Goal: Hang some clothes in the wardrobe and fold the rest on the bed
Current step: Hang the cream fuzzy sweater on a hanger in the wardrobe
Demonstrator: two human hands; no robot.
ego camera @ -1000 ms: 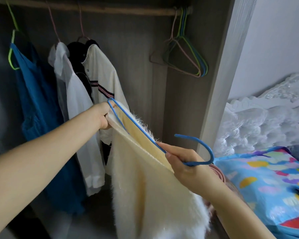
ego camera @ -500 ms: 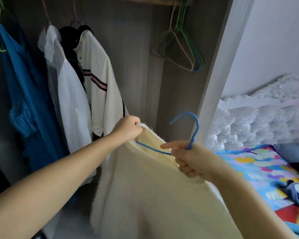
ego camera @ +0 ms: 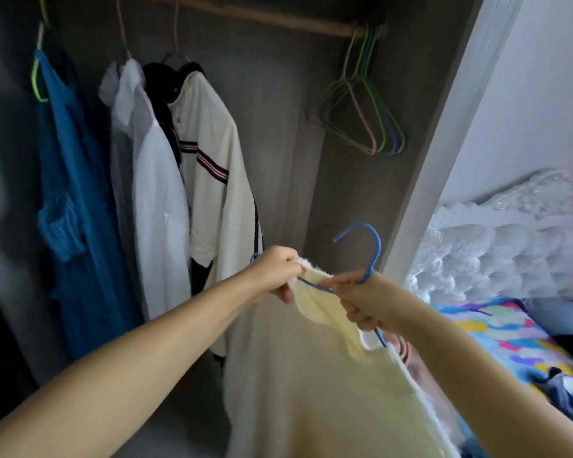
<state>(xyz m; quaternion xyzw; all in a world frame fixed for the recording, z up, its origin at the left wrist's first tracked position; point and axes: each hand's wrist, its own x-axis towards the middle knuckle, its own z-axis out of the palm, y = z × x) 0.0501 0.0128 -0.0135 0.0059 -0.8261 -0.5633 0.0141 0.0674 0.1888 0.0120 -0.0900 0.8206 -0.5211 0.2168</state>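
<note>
A second ago the blue hanger (ego camera: pixel 366 259) lay nearly flat with its hook pointing toward three o'clock; now the hook stands up toward twelve o'clock; the left hand (ego camera: pixel 275 276), then out at ten o'clock on the hanger's far end, has drawn in close to the right hand (ego camera: pixel 361 302); the cream fuzzy sweater (ego camera: pixel 328 375), earlier stretched wide along the wire, now bunches at its neck between the two hands; the right hand has closed into a fist around the hanger's neck.
</note>
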